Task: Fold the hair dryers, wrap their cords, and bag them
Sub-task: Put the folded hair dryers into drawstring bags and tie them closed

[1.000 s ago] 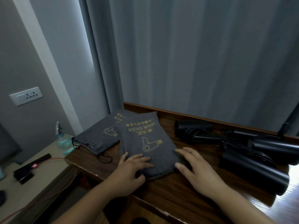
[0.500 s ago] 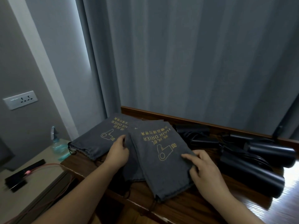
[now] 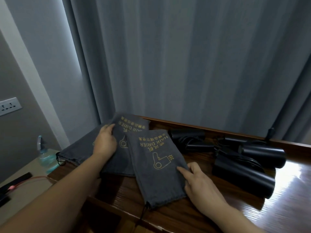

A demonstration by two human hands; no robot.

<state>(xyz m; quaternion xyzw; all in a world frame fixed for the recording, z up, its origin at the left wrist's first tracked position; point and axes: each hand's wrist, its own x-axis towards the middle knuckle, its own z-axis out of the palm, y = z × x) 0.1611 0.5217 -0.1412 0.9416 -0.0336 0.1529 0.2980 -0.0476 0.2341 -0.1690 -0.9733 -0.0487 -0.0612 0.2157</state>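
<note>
Three grey drawstring bags with gold "HAIR DRIER" print lie fanned on the wooden table [image 3: 176, 214]. The nearest bag [image 3: 156, 167] points its drawstring end toward me. My right hand [image 3: 200, 184] rests on its right edge, index finger straight on the cloth. My left hand [image 3: 105, 143] grips the left edge of the middle bag [image 3: 134, 128] with curled fingers. The third bag [image 3: 77, 152] lies partly under it at the left. Three black hair dryers [image 3: 186, 135] [image 3: 262, 153] [image 3: 244, 181] lie to the right with loose, tangled cords [image 3: 220, 148].
Grey curtains hang right behind the table. A lower side surface at the left holds a spray bottle [image 3: 44, 153], a black device [image 3: 16, 180] and a red cable. A wall socket [image 3: 9, 106] sits at the far left. The table's right part shines with glare.
The bags have been spread apart. My left hand has pushed the middle bag back and left, while my right hand has drawn the nearest bag toward me.
</note>
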